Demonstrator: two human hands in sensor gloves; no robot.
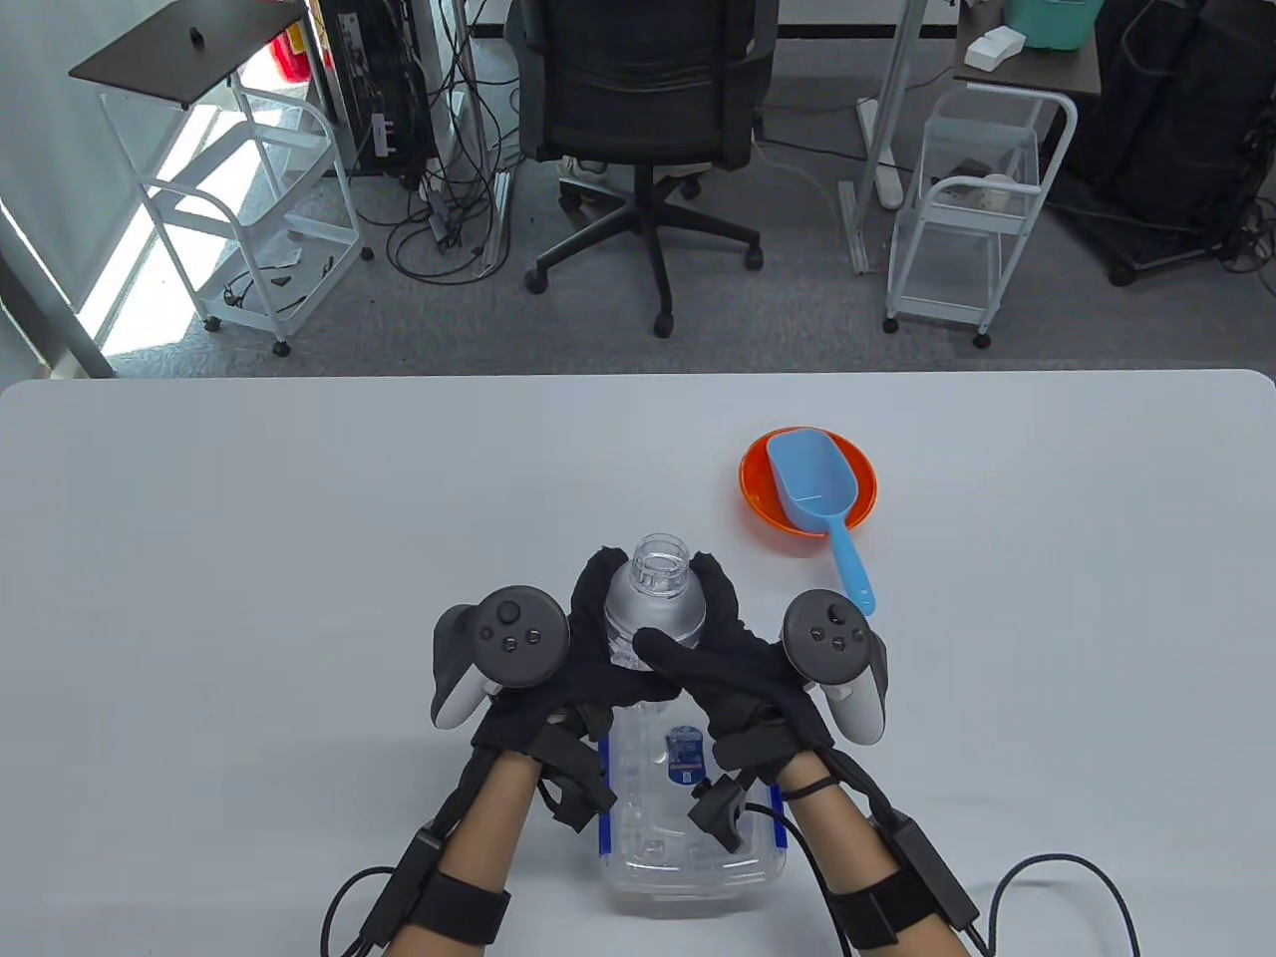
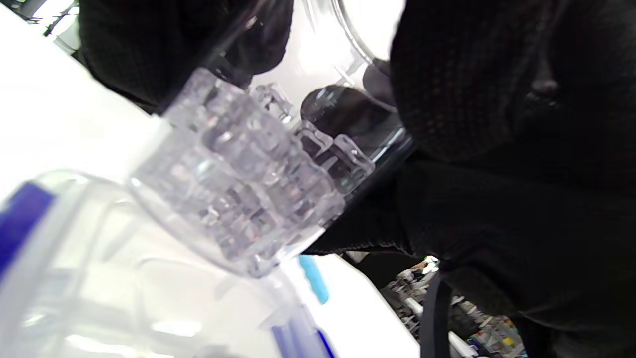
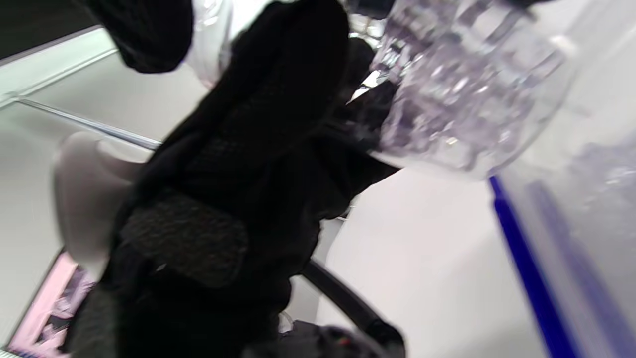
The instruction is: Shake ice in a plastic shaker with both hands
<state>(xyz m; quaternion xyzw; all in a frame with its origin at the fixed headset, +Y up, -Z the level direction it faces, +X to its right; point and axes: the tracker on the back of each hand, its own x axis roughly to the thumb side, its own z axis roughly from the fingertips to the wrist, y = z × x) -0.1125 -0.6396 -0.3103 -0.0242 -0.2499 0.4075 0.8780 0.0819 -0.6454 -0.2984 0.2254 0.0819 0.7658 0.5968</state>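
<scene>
1. Shaker [image 1: 653, 598] sits in your two hands above the near middle of the table [image 1: 299, 518], over a clear storage box [image 1: 688, 827] with blue latches
2. Its long axis runs roughly vertical in the table view, the open threaded mouth toward the camera and tipped slightly to the far edge; no cap is on it
3. Your left hand [image 1: 558, 648] wraps the shaker from the left, fingertips curling round its far side
4. Your right hand [image 1: 728, 658] grips it from the right, thumb lying across the near face
5. Only the wrist views show you the bottom end: ice cubes [image 2: 238, 199] packed at the base, the base hanging just above the box rim
6. Only the table view shows you the blue scoop [image 1: 812, 498] resting in the orange bowl [image 1: 763, 503], well apart to the right
</scene>
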